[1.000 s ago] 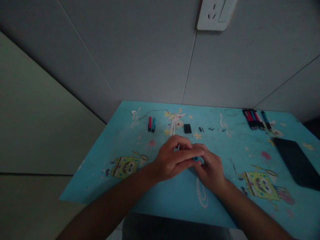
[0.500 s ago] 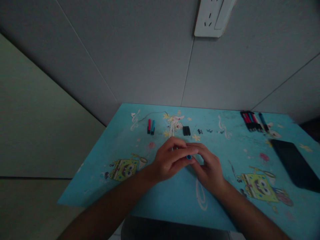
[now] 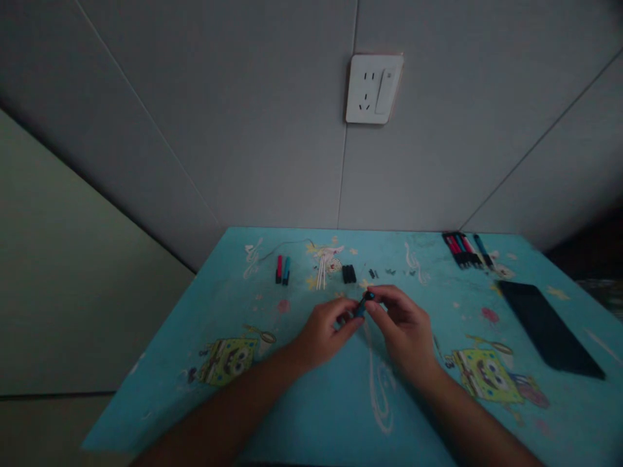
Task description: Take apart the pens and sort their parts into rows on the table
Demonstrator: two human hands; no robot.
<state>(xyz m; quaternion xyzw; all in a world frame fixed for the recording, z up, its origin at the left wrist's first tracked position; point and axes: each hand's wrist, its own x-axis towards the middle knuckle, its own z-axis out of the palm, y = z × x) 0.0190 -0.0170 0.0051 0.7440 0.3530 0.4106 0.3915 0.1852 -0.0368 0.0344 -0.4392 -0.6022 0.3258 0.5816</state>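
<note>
My left hand (image 3: pixel 327 332) is closed around a short blue pen barrel (image 3: pixel 360 309) with a black end, held tilted above the table. The fingertips of my right hand (image 3: pixel 403 327) pinch the black end of that barrel. Just beyond the hands, several black pieces (image 3: pixel 349 274) lie side by side, and thin white sticks like pen refills (image 3: pixel 321 271) are to their left. Farther left lie a red barrel (image 3: pixel 279 269) and a blue barrel (image 3: pixel 286 271), both with black ends. Small dark parts (image 3: pixel 374 274) are spread out behind my right hand.
The blue table (image 3: pixel 189 311) has cartoon prints and stands against a grey wall with a white socket (image 3: pixel 374 89). At the back right lie several red, blue and black pens (image 3: pixel 464 250). A flat black tablet-like slab (image 3: pixel 548 327) rests at the right.
My view has tilted up and shifted right. My hands have moved slightly apart, and the barrel has turned so its side and black end show, with my right fingertips now on that end.
</note>
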